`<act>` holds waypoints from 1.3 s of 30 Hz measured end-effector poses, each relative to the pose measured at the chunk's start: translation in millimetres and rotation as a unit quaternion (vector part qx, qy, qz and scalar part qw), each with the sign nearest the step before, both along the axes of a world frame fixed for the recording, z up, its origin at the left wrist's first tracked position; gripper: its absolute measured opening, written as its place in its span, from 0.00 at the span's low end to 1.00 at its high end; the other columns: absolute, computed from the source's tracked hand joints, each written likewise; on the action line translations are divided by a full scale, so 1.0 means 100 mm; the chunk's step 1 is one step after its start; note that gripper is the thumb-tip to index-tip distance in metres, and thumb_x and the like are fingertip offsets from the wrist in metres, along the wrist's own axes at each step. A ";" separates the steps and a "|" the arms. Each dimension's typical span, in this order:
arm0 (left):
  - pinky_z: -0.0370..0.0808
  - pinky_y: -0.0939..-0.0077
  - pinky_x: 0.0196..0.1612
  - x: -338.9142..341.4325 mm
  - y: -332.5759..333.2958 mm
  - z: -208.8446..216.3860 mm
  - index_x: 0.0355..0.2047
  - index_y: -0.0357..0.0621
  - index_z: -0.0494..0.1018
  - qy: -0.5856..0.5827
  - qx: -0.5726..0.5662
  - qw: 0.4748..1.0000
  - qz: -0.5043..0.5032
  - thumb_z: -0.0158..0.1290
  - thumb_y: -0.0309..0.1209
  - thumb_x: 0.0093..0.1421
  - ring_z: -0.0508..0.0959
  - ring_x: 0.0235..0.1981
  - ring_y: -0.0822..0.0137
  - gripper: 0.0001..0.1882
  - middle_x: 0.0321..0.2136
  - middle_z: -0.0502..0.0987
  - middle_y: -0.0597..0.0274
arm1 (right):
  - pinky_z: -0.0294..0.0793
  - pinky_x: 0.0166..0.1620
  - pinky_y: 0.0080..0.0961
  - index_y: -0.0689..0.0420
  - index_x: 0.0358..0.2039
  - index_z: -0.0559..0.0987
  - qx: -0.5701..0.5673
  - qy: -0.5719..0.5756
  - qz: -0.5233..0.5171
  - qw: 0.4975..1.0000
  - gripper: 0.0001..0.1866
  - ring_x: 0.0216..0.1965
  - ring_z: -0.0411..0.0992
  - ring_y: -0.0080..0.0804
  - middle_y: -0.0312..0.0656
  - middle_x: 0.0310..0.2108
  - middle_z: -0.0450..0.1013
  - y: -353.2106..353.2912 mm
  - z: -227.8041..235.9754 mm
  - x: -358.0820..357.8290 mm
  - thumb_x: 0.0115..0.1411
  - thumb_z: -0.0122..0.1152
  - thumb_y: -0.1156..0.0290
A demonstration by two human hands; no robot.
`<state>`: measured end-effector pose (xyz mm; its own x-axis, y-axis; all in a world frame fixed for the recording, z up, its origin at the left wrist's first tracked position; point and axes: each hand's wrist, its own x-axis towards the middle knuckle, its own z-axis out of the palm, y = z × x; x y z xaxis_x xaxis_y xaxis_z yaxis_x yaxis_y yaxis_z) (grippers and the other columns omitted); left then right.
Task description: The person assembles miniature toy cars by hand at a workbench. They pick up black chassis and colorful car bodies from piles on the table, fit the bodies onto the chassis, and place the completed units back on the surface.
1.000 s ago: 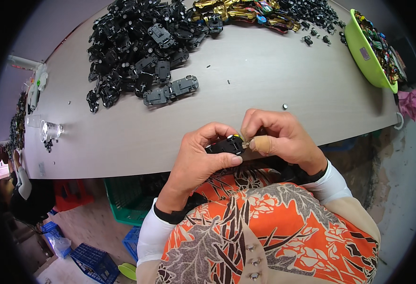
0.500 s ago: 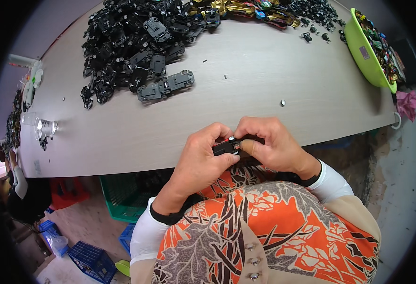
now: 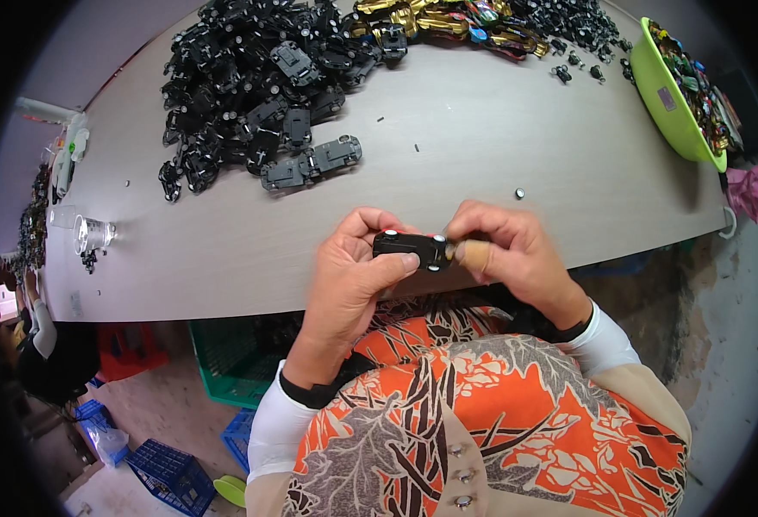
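left hand (image 3: 357, 271): grip clenched on the small black toy car chassis (image 3: 411, 248), thumb under it.
right hand (image 3: 504, 250): fingertips pinch its other end.
place: held above the near surface (image 3: 448, 164) edge.
handling: likely light, stiff plastic, smooth; best taken by the sides.

Green bowl (image 3: 665, 102), black parts pile (image 3: 249, 82), perhaps chassis.
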<state>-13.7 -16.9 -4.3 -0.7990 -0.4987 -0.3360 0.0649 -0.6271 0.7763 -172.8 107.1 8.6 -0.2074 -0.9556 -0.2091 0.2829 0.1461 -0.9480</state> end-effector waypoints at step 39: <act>0.69 0.77 0.27 0.15 0.14 0.04 0.34 0.35 0.72 -0.141 -0.393 0.899 -0.131 0.56 0.25 0.50 0.72 0.21 0.72 0.11 0.19 0.73 0.56 | 0.70 0.30 0.36 0.61 0.32 0.74 -0.089 0.316 0.091 0.940 0.08 0.27 0.72 0.49 0.51 0.24 0.71 -0.12 0.02 0.16 0.48 0.54 0.80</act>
<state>1.1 -3.2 -0.6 -0.8613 -0.4786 -0.1706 -0.2749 0.1565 0.9487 -156.8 95.1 10.9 -0.0658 -0.9955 0.0682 -0.3602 -0.0401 -0.9320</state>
